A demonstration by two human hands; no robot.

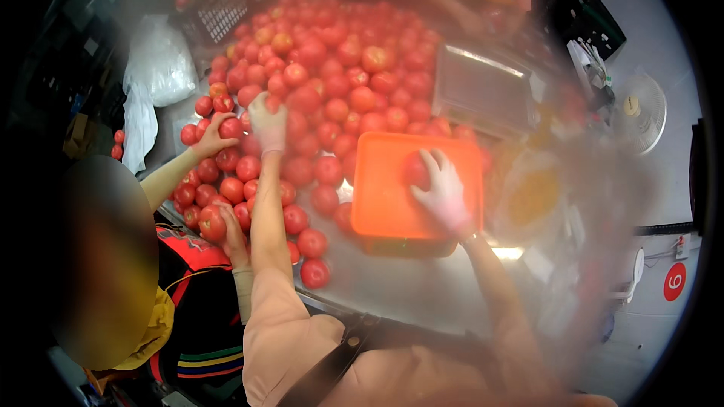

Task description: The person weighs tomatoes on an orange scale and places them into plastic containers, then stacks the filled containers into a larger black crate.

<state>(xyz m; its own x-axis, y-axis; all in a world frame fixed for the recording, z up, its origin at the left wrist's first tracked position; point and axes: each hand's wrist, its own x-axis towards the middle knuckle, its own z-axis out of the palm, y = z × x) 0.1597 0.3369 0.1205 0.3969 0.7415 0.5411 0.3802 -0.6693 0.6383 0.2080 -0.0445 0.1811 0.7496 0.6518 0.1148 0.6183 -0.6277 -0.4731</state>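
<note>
My left hand (269, 124), in a pale glove, reaches into a big heap of red tomatoes (332, 105), its fingers curled round a tomato (272, 102). Over an orange rectangular tub (377, 196) on the right, my gloved right hand (441, 194) grips another tomato (415, 170) at its left side. Haze blurs the tub, so I cannot tell whether that tomato touches it. Several loose tomatoes (311, 243) lie at the near edge of the heap.
At my left a co-worker's hands (215, 139) handle tomatoes. Other people's arms (460, 0) show across the metal table (407, 286). A clear plastic box (483, 87) stands behind the tub, a dark crate (219, 15) at the far left, near white plastic bags (160, 60). A fan (641, 111) is far right.
</note>
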